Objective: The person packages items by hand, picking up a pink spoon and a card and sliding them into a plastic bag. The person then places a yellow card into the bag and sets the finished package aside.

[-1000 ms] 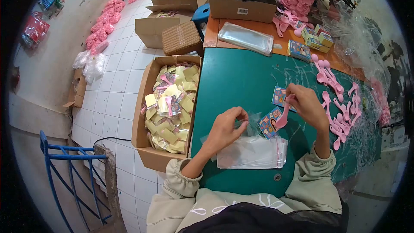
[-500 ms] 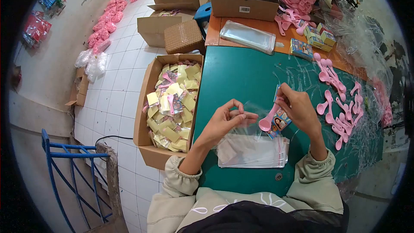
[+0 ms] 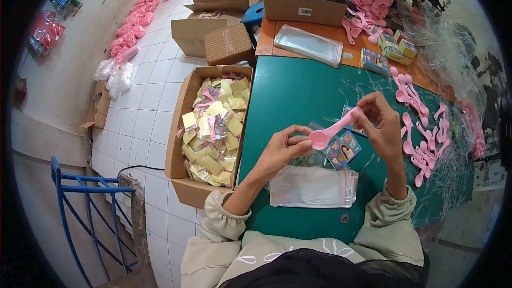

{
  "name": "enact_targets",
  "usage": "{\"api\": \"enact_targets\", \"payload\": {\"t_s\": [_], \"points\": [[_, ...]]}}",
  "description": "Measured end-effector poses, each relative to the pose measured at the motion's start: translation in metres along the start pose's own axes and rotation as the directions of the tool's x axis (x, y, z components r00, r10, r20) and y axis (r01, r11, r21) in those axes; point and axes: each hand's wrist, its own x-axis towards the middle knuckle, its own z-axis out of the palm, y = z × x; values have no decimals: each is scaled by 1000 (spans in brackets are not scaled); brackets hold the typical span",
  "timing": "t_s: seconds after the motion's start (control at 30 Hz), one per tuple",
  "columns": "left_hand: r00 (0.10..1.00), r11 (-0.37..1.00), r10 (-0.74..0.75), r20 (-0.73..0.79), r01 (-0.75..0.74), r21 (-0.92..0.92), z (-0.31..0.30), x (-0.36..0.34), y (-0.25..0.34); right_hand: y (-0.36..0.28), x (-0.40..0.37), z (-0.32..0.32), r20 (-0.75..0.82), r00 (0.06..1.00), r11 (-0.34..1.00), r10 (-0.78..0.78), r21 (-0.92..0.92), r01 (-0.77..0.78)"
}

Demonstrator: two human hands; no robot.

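My right hand (image 3: 378, 125) pinches the handle end of a pink spoon (image 3: 333, 130), held tilted above the green table (image 3: 288, 90). At the spoon's bowl is my left hand (image 3: 289, 146), its fingers closed around a clear plastic bag (image 3: 314, 159) that is hard to make out. Under the spoon lies a colourful printed card (image 3: 343, 151), with another card (image 3: 354, 120) partly hidden behind my right hand. A stack of clear bags (image 3: 312, 189) lies flat nearest my body.
Left of the table stands a carton (image 3: 176, 165) of filled packets. Loose pink spoons (image 3: 421, 154) lie on the right, near crumpled plastic film (image 3: 453, 69). Farther back are more clear bags (image 3: 309, 44), card packs (image 3: 374, 60) and an open box (image 3: 304, 8).
The pink spoon has been raised and tilted more toward horizontal, its bowl now at my left fingers. My right hand has shifted slightly right, and more of the printed card shows.
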Motion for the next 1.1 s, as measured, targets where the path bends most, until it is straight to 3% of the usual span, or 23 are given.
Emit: {"api": "enact_targets", "payload": {"t_s": [0.1, 0.2, 0.3, 0.4, 0.5, 0.6, 0.7, 0.8, 0.87, 0.9, 0.97, 1.0, 1.03, 1.1], "points": [[999, 993, 37, 12, -38, 107, 5, -2, 4, -1, -2, 3, 76, 997, 1000, 19, 2, -19], [998, 920, 56, -10, -48, 389, -1, 2, -4, -6, -5, 7, 45, 998, 999, -37, -15, 38], [995, 969, 49, 91, -69, 237, 4, -6, 6, -4, -7, 8, -30, 987, 985, -159, -76, 157], [971, 917, 210, 114, -236, 322, 10, -6, 10, -4, -11, 9, -56, 961, 951, -272, -165, 260], [953, 898, 293, 79, -303, 320, 16, -4, 6, -14, -13, 11, 16, 915, 880, -402, -269, 392], [960, 878, 280, 18, -263, 400, 23, -8, 10, -14, -16, 16, 92, 892, 858, -443, -245, 451], [946, 879, 323, -20, -292, 377, 23, -10, 11, -25, -20, 6, 145, 906, 893, -399, -163, 419], [870, 829, 492, 33, -479, 289, 22, -12, 18, -30, -13, -23, 133, 888, 892, -439, -53, 449], [835, 801, 549, 45, -541, 258, 18, -15, 27, -19, 0, -67, 288, 849, 895, -443, 90, 437], [815, 785, 577, 48, -570, 241, 16, -18, 31, 4, 8, -96, 331, 902, 928, -277, 335, 162], [790, 748, 608, 78, -602, 279, 14, -26, 42, 74, 35, -143, 204, 968, 989, 145, -34, -141], [772, 723, 629, 92, -624, 295, 12, -27, 46, 100, 49, -154, -120, 966, 775, 230, -578, -256], [757, 672, 649, 74, -617, 410, 8, -30, 47, 99, 49, -155, -131, 974, 759, 183, -611, -225], [721, 708, 691, -53, -660, 249, 1, -33, 53, 97, 43, -154, -145, 986, 722, 87, -673, -163]]}}
